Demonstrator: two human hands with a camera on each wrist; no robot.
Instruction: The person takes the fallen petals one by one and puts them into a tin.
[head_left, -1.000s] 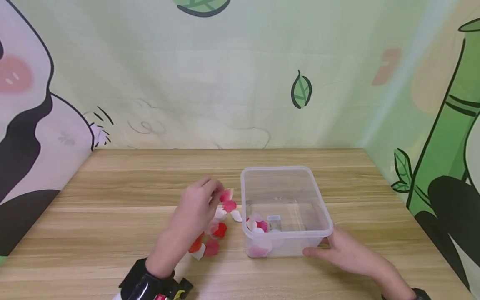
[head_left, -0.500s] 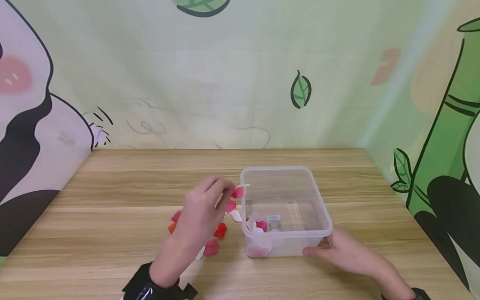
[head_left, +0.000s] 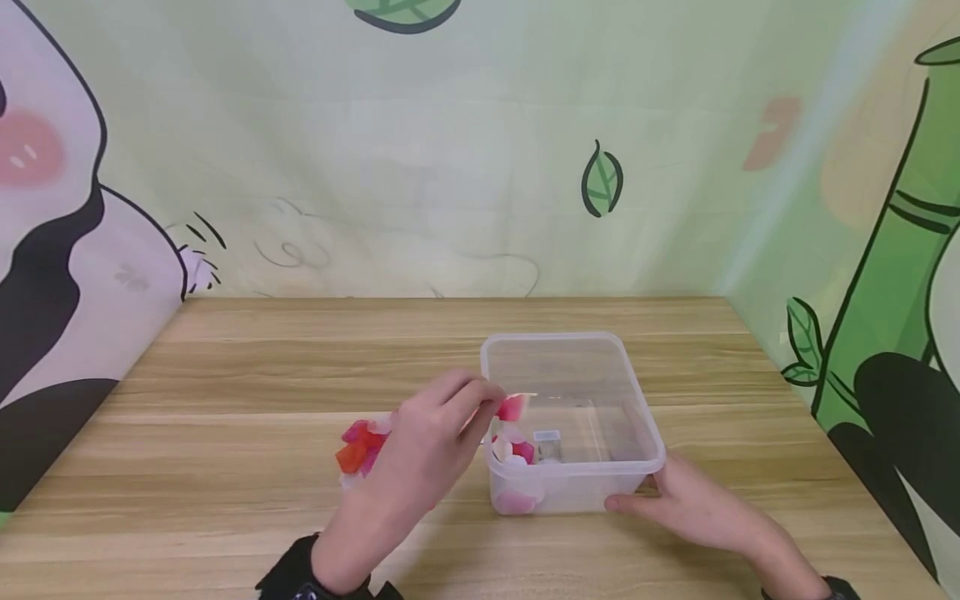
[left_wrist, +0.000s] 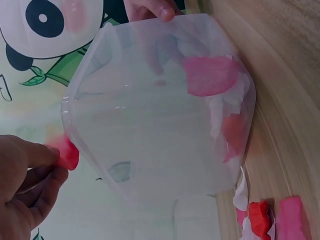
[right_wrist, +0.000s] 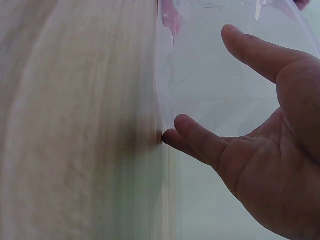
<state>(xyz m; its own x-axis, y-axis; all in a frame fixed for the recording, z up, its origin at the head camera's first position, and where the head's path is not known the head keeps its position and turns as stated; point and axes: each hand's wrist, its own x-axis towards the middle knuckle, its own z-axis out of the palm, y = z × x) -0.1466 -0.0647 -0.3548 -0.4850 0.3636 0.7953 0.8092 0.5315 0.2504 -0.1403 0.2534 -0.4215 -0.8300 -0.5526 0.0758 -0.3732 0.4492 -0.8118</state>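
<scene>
Fingers (left_wrist: 40,154) of the left hand (head_left: 431,437) pinch a pink petal (left_wrist: 69,153).

The left hand (left_wrist: 32,187) pinched a red petal (left_wrist: 69,153) at the rim of a clear box (left_wrist: 145,127). Mixed petals (left_wrist: 214,76) lay inside; loose petals (left_wrist: 260,220) lay on the table (left_wrist: 282,115), just left.

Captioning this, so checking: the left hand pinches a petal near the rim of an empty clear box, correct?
The clear box isn't empty: the head view shows petals inside it. The left hand does pinch a petal near the rim.
</scene>
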